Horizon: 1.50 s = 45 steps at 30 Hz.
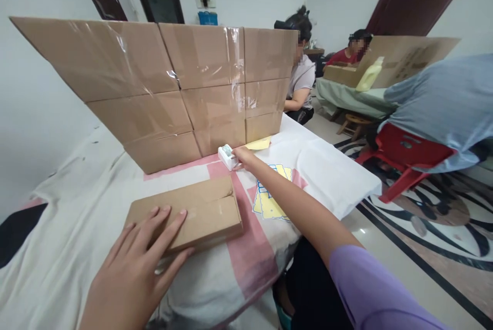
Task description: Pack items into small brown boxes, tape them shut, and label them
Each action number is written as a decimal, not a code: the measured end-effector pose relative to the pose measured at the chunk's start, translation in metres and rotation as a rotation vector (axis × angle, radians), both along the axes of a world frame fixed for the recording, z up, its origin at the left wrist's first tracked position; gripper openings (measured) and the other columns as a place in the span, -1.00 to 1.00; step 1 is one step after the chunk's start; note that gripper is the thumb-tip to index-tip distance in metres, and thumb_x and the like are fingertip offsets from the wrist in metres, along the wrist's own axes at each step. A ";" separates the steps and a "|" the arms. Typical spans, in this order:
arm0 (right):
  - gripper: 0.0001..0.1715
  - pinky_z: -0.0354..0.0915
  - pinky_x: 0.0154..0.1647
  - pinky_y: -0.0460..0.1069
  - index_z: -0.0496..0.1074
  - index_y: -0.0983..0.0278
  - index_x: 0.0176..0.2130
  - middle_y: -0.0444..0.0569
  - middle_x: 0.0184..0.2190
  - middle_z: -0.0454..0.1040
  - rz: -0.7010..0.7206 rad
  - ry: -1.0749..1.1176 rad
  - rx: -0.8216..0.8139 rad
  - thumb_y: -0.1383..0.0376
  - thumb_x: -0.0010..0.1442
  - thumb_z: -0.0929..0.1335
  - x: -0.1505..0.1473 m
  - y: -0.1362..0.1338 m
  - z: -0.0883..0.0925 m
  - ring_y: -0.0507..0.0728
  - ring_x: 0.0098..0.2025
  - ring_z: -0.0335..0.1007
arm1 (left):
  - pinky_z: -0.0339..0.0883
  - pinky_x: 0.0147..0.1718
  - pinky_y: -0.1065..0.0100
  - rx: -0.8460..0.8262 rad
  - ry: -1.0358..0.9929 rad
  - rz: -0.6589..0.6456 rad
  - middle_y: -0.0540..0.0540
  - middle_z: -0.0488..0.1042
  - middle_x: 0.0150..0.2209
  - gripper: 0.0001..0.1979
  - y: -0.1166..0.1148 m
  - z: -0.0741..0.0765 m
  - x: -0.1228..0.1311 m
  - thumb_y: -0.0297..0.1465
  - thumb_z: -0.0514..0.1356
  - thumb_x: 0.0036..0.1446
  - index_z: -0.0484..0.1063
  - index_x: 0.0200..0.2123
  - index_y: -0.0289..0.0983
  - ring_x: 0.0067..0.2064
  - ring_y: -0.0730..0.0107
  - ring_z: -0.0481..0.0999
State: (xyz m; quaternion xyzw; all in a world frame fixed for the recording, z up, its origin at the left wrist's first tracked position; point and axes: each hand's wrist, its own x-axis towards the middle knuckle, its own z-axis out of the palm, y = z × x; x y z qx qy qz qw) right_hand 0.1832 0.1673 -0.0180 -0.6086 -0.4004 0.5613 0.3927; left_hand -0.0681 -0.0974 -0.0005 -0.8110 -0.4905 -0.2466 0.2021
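My left hand (134, 263) lies flat with fingers spread on the near end of a closed flat cardboard box (200, 212) on the cloth-covered table (77, 201). My right arm reaches forward in a purple sleeve. My right hand (243, 156) closes its fingers on a small white device (227, 156) with a greenish top, which sits on the table just in front of the cardboard wall. A yellow paper (260, 143) lies right behind that hand.
A tall taped cardboard screen (173, 83) stands across the back of the table. Two people sit beyond it at another table (346, 96) with a yellow bottle (370, 76). A red plastic chair (404, 158) stands on the right. The table's edge runs at the right.
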 end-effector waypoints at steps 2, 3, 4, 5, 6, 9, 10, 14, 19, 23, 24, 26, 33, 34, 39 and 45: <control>-0.89 0.51 -0.40 0.07 0.34 0.28 -0.35 -0.14 -0.51 0.28 -0.022 0.025 0.020 0.44 0.06 0.35 -0.001 -0.005 -0.004 0.08 -0.43 0.25 | 0.36 0.12 -0.19 0.009 0.002 -0.003 -0.21 0.45 0.23 -0.36 -0.001 0.000 0.000 -0.04 0.06 0.32 0.13 0.42 -0.01 0.17 -0.18 0.48; -0.89 0.50 -0.41 0.04 0.33 0.27 -0.35 -0.15 -0.51 0.27 -0.036 0.040 0.033 0.43 0.05 0.35 -0.001 -0.007 -0.006 0.08 -0.42 0.25 | 0.36 0.13 -0.18 0.015 0.005 -0.006 -0.20 0.45 0.23 -0.36 -0.002 0.000 0.000 -0.05 0.06 0.32 0.13 0.42 0.00 0.18 -0.16 0.48; -0.88 0.49 -0.41 0.02 0.32 0.27 -0.35 -0.15 -0.51 0.25 -0.050 0.055 0.047 0.43 0.04 0.35 -0.002 -0.009 -0.008 0.07 -0.42 0.25 | 0.36 0.13 -0.17 0.024 0.006 -0.007 -0.19 0.46 0.22 -0.37 -0.002 0.000 -0.001 -0.07 0.06 0.32 0.13 0.42 0.00 0.17 -0.15 0.49; -0.87 0.48 -0.42 0.00 0.31 0.26 -0.36 -0.16 -0.51 0.24 -0.063 0.072 0.062 0.42 0.03 0.35 -0.001 -0.011 -0.011 0.07 -0.42 0.25 | 0.36 0.14 -0.16 0.030 0.008 -0.008 -0.19 0.46 0.22 -0.37 -0.003 0.000 -0.001 -0.08 0.06 0.33 0.13 0.42 0.00 0.17 -0.14 0.49; -0.86 0.47 -0.42 -0.01 0.29 0.25 -0.37 -0.16 -0.51 0.23 -0.075 0.091 0.078 0.42 0.02 0.35 -0.001 -0.013 -0.013 0.07 -0.41 0.24 | 0.36 0.14 -0.16 0.033 0.007 -0.009 -0.18 0.47 0.21 -0.38 -0.004 0.000 -0.002 -0.09 0.06 0.33 0.13 0.42 0.01 0.16 -0.13 0.50; -0.82 0.47 -0.40 -0.04 0.24 0.24 -0.42 -0.17 -0.49 0.19 -0.099 0.158 0.136 0.44 0.00 0.35 0.000 -0.017 -0.020 0.05 -0.40 0.23 | 0.36 0.13 -0.13 0.022 -0.015 -0.015 -0.15 0.47 0.21 -0.39 -0.006 0.000 -0.004 -0.13 0.07 0.33 0.12 0.42 0.03 0.15 -0.10 0.51; -0.82 0.47 -0.40 -0.05 0.22 0.23 -0.44 -0.17 -0.49 0.18 -0.104 0.181 0.154 0.44 0.00 0.35 0.000 -0.019 -0.021 0.04 -0.40 0.22 | 0.36 0.13 -0.12 0.009 -0.026 -0.016 -0.13 0.47 0.22 -0.39 -0.006 0.001 -0.004 -0.14 0.08 0.33 0.12 0.42 0.05 0.16 -0.09 0.50; -0.77 0.46 -0.39 -0.08 0.19 0.23 -0.49 -0.16 -0.48 0.18 -0.114 0.252 0.209 0.46 -0.03 0.34 0.001 -0.023 -0.024 0.02 -0.40 0.19 | 0.35 0.14 -0.10 -0.020 -0.052 -0.024 -0.12 0.45 0.24 -0.39 -0.007 0.001 -0.006 -0.17 0.11 0.31 0.14 0.40 0.06 0.18 -0.08 0.49; -0.77 0.48 -0.37 -0.07 0.18 0.22 -0.50 -0.18 -0.52 0.18 -0.126 0.310 0.242 0.44 -0.03 0.35 0.002 -0.028 -0.028 0.02 -0.41 0.20 | 0.34 0.15 -0.09 0.000 -0.036 -0.024 -0.12 0.46 0.23 -0.39 -0.007 0.002 -0.006 -0.19 0.11 0.32 0.15 0.41 0.01 0.18 -0.06 0.49; -0.74 0.50 -0.36 -0.05 0.19 0.22 -0.49 -0.19 -0.55 0.20 -0.147 0.339 0.249 0.41 -0.02 0.39 0.002 -0.029 -0.031 0.03 -0.42 0.23 | 0.34 0.15 -0.09 0.003 -0.036 -0.024 -0.13 0.45 0.24 -0.41 -0.008 0.001 -0.007 -0.22 0.10 0.33 0.16 0.40 0.01 0.19 -0.03 0.48; -0.73 0.50 -0.35 -0.04 0.19 0.21 -0.49 -0.19 -0.56 0.21 -0.149 0.346 0.250 0.40 -0.02 0.40 0.002 -0.029 -0.032 0.03 -0.42 0.24 | 0.34 0.15 -0.08 0.012 -0.033 -0.028 -0.13 0.46 0.23 -0.43 -0.008 0.001 -0.007 -0.23 0.10 0.33 0.18 0.39 -0.01 0.19 -0.03 0.49; -0.73 0.52 -0.33 -0.01 0.20 0.21 -0.49 -0.20 -0.57 0.23 -0.155 0.359 0.255 0.38 -0.02 0.41 0.003 -0.029 -0.032 0.03 -0.43 0.25 | 0.34 0.16 -0.07 0.012 -0.021 -0.036 -0.16 0.45 0.24 -0.46 -0.009 0.002 -0.008 -0.23 0.10 0.34 0.23 0.36 -0.06 0.20 -0.02 0.48; -0.76 0.53 -0.31 0.01 0.21 0.22 -0.56 -0.21 -0.64 0.25 -0.182 0.388 0.263 0.43 -0.04 0.36 0.003 -0.027 -0.035 0.03 -0.52 0.30 | 0.25 0.22 -0.04 -0.036 -0.004 -0.066 -0.20 0.40 0.26 -0.49 -0.012 0.005 -0.010 -0.29 0.14 0.34 0.27 0.33 -0.15 0.25 -0.01 0.42; -0.76 0.53 -0.31 0.00 0.21 0.22 -0.57 -0.21 -0.65 0.25 -0.187 0.390 0.262 0.45 -0.04 0.36 0.003 -0.027 -0.035 0.02 -0.53 0.31 | 0.24 0.23 -0.04 -0.034 -0.007 -0.071 -0.20 0.40 0.26 -0.50 -0.012 0.005 -0.010 -0.29 0.14 0.34 0.27 0.33 -0.15 0.25 -0.01 0.42; -0.76 0.51 -0.24 -0.05 0.23 0.24 -0.58 -0.19 -0.64 0.29 -0.216 0.393 0.264 0.50 -0.06 0.35 0.002 -0.030 -0.033 0.02 -0.49 0.39 | 0.23 0.22 -0.03 -0.042 -0.011 -0.080 -0.20 0.41 0.25 -0.50 -0.013 0.005 -0.013 -0.32 0.14 0.34 0.28 0.32 -0.16 0.25 0.01 0.41; -0.73 0.53 -0.21 -0.06 0.22 0.23 -0.57 -0.19 -0.64 0.28 -0.208 0.374 0.232 0.50 0.03 0.35 0.005 -0.032 -0.028 0.04 -0.44 0.46 | 0.20 0.24 -0.02 -0.061 -0.016 -0.085 -0.20 0.39 0.27 -0.50 -0.015 0.004 -0.015 -0.31 0.13 0.35 0.28 0.33 -0.15 0.28 0.03 0.38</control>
